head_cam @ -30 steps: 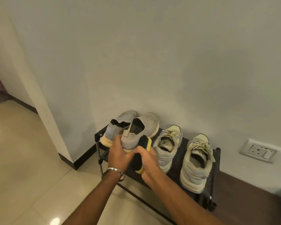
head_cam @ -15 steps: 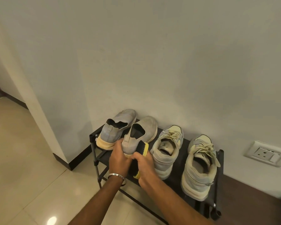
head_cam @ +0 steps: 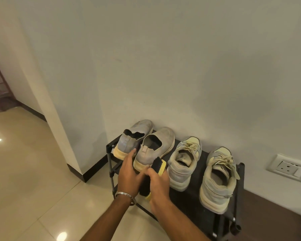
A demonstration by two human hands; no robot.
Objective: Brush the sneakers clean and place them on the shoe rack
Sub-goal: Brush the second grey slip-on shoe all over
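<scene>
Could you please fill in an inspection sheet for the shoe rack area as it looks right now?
Surface: black shoe rack against the wall, top shelf holding four shoes.
Job's things: two grey slip-on sneakers at the left end; two laced sneakers to their right; yellow-backed brush.
Clutter: nothing seen.
Grippers: left hand at the heel of a slip-on; right hand gripping the brush.
Cables: nothing seen.
Surroundings: wall socket to the right, glossy tiled floor, dark skirting.
</scene>
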